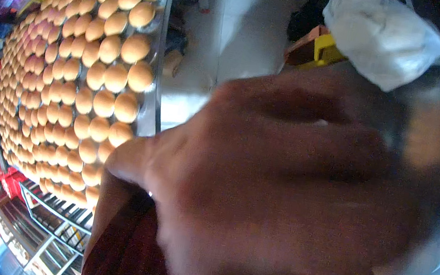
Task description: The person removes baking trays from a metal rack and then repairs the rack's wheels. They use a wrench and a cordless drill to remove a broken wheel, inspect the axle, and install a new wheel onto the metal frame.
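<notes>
One large, blurred hand fills the middle and lower right, very close to the head view. I take it for my right hand [278, 204], since its thumb points left, with its back toward me. Its fingers look bent, but blur smears their tips, and I cannot make out whether they hold anything. Left of the thumb, rows of orange-brown, egg-shaped pieces [103, 102] cover a long metal-edged surface [153, 92]. Whether they are eggs or small buns, I cannot tell. Dark red cloth [128, 247] shows below the thumb. My left hand does not show.
A tied white plastic bag [382, 39] sits at the upper right, with a yellow object [329, 48] beside it. Pale floor tiles [242, 31] run between the surface and the bag. A metal rack [51, 237] stands at the lower left.
</notes>
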The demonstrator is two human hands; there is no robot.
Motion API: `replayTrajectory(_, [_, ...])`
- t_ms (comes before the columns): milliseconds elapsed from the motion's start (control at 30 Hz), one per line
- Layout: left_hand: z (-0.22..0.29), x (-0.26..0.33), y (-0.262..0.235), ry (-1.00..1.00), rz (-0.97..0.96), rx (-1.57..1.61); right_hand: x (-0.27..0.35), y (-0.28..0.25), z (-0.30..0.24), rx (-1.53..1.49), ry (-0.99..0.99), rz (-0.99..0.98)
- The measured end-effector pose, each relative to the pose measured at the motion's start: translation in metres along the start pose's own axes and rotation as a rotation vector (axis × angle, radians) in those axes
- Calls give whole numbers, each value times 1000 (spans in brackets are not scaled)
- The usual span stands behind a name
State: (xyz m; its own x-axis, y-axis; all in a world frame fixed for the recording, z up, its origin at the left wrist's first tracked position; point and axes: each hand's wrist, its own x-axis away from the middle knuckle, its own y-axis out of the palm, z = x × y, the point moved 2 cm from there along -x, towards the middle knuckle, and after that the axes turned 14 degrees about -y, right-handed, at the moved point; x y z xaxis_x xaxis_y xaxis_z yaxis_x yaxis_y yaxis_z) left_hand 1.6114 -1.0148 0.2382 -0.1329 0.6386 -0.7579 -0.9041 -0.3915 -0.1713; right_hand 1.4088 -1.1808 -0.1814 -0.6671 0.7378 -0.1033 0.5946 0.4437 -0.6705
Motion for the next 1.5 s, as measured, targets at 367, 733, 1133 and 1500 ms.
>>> replayTrajectory(367, [-360, -195, -169, -702, -664, -143, -269, 47, -5, -474, 146, 295])
replayTrajectory(733, [-600, -409, -319, -510, -953, -143, -516, 51, -192, -137, 700, 578])
replayTrajectory(1133, [-775, -578, -322, -438, -1080, -267, -745, 55, -172, -135, 718, 281])
replayTrajectory(1500, [-1079, -841, -445, -337, -937, -226, -1056, 72, -144, -224, 826, 483])
